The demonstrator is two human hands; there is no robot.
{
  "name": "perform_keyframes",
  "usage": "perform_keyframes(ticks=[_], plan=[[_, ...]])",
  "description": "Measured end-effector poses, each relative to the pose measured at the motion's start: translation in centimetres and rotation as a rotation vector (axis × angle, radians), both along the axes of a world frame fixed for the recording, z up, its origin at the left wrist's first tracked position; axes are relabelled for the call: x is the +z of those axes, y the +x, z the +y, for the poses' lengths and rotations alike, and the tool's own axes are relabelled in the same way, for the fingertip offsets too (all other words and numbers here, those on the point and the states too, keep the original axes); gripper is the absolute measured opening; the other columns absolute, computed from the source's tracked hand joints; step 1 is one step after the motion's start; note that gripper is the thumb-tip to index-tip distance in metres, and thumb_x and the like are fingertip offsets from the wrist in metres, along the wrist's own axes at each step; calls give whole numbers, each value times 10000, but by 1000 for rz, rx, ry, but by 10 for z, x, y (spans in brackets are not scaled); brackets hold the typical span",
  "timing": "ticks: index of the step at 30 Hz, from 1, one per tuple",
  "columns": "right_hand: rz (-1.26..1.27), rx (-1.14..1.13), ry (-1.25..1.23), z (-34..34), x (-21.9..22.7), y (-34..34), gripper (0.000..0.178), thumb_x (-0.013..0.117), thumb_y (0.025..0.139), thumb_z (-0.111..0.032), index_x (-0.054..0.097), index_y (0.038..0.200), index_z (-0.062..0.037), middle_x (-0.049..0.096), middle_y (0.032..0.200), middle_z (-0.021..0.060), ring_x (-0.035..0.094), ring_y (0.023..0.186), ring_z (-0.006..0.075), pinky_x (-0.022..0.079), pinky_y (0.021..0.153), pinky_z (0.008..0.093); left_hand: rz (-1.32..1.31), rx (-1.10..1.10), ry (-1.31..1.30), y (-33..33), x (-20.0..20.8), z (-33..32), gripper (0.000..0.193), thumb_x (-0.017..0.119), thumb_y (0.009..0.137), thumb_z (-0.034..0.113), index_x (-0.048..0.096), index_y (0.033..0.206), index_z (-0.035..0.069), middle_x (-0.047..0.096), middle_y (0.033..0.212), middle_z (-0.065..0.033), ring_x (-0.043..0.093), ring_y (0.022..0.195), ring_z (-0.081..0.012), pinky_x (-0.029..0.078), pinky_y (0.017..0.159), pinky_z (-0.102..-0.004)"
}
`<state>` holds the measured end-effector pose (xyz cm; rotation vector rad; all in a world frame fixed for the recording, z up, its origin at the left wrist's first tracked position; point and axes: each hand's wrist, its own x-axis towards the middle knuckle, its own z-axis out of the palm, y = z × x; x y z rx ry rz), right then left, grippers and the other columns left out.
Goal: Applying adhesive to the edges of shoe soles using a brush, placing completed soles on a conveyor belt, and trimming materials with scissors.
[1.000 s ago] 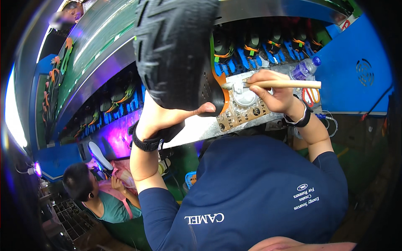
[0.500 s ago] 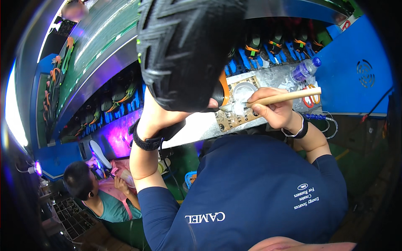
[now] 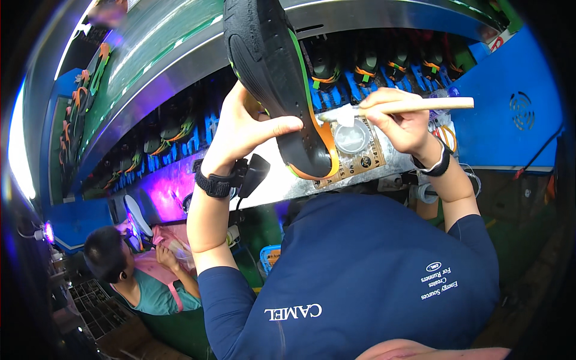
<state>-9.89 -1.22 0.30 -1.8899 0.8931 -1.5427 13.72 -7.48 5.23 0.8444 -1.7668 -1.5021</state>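
My left hand (image 3: 249, 129) grips a black shoe sole (image 3: 279, 78) with green and orange edging, held upright with the orange-rimmed end down. Its thumb lies across the sole's face. In my right hand (image 3: 401, 120) is a brush (image 3: 435, 104) with a pale wooden handle and a white-wrapped head. The brush tip is at the sole's orange edge; whether it touches cannot be made out. Below the brush, a round clear dish (image 3: 351, 137) with whitish contents sits on a printed brown cardboard sheet (image 3: 366, 162).
A grey metal bench (image 3: 258, 186) runs under a machine housing, with a row of shoes (image 3: 366, 66) on blue racks behind. A plastic bottle (image 3: 445, 96) and a blue panel (image 3: 510, 78) stand at right. Another person (image 3: 144, 270) works at lower left.
The sole has turned and moved away from me, swinging its lugged tread out of view and its smoother face into view. My right hand has raised the brush away from above the dish.
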Motion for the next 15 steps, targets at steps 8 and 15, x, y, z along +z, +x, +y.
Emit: perform_keyframes(ticks=[8,15], plan=[[136,180,-4,2,-2,17,29,583,692,34,576,719,26,586,735,113,549,605,179,431,513,260,16,13,37,6,-5,-2,617,760,575,109,434,1091,20,551,977,-79,541,888,-163,447,770,-300],[198,72,-170,-11,8,19,34,589,692,28,574,722,23,584,723,109,553,604,192,442,517,267,20,-17,112,7,-12,1,642,760,577,121,424,1116,22,538,1002,-79,535,899,-162,434,786,-296]])
